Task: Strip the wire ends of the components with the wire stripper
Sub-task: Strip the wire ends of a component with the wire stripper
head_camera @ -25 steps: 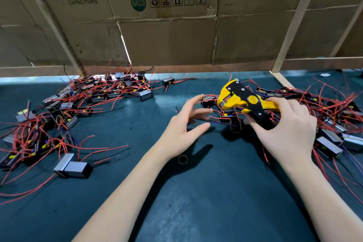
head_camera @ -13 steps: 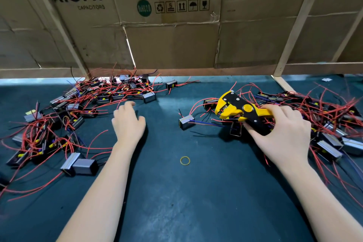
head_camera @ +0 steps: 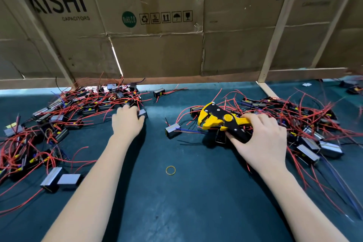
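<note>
Head view, right hand: the right hand (head_camera: pixel 261 139) has its fingers curled round the handles of the yellow and black wire stripper (head_camera: pixel 222 122), whose head points left, low over the counter (head_camera: pixel 196 202).
Head view, left hand: the left hand (head_camera: pixel 127 124) reaches to the edge of the left heap, fingertips curled down at a small grey component (head_camera: pixel 142 113); I cannot tell whether it has hold of it.
Loose part: one component with a blue lead (head_camera: pixel 172 130) lies alone between the hands, just left of the stripper's head.
Heaps: a left pile of components (head_camera: pixel 78 108) and a right pile of components (head_camera: pixel 314 124), both tangled in red wires.
Counter: a yellow rubber band (head_camera: pixel 170 170) lies nearer the person.
Backdrop: a cardboard wall (head_camera: pixel 157 45) printed "AiSHi CAPACITORS".
</note>
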